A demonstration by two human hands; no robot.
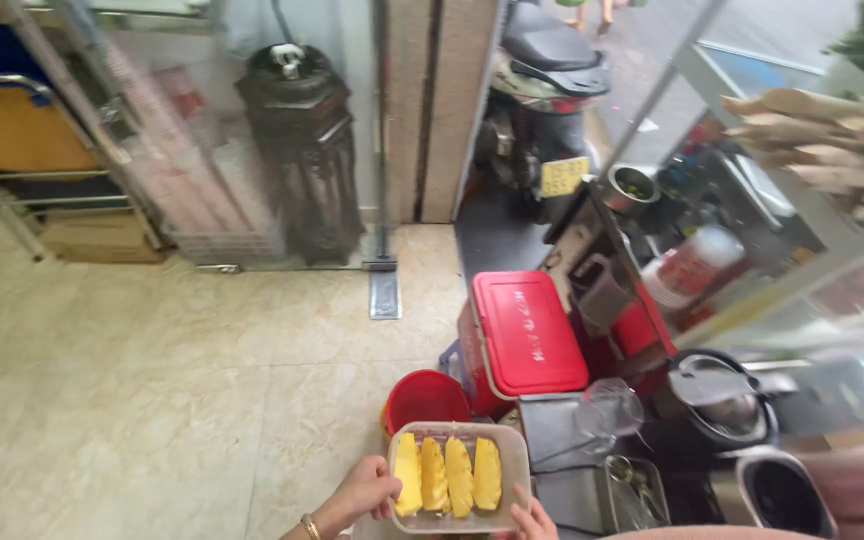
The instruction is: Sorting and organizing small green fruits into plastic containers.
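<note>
— Container (459, 520): where is it right now?

— Low in the middle of the view, held up in the air over the tiled floor (152, 400), between both hands. It is a clear plastic box with rounded corners, and four yellow slices (447, 475) lie side by side inside it, standing lengthwise.

— How are the hands placed on it?

— The left hand (360, 495) has the left edge, with the thumb over the rim and the fingers underneath; its grip is closed, pinching the container. There is a gold bracelet (309, 526) on that wrist. The right hand (532, 522) is at the lower right corner, touching the rim. Only its fingertips show, so its grip looks pressed against the box, though I cannot tell for sure how far it closes.

— What sits around it?

— Just beyond the container is a red bucket (424, 398), and next to that a red cooler (524, 335) with a flat lid. To the right is a crowded table (572, 440) with a clear jug (610, 408), a dark pot with a lid (720, 395) and a metal tray (637, 495). Further back, a scooter (542, 95) is parked by the doorway, and a dark carved stand (304, 150) stands behind the glass.
</note>
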